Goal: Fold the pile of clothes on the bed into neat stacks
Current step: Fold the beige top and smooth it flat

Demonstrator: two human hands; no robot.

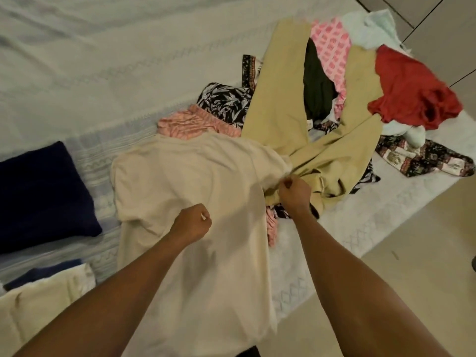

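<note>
Pinches the right sleeve of the cream shirt (185, 181), spread flat near centre on the bed (103, 60), with right hand (293, 193) fingers clamped on cloth. Holds left hand (192, 222) fisted on the shirt's middle; cannot tell of cloth inside. Finds the unfolded pile (278, 99) far right, touching that sleeve.

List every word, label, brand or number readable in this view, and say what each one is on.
No text can be read in this view.
What looks like a small white tag on the khaki trousers: too small and blurred to read.
On the cream shirt: plain, no print shows.
On the patterned cloth at the right of the bed: motifs only, no letters.
</note>
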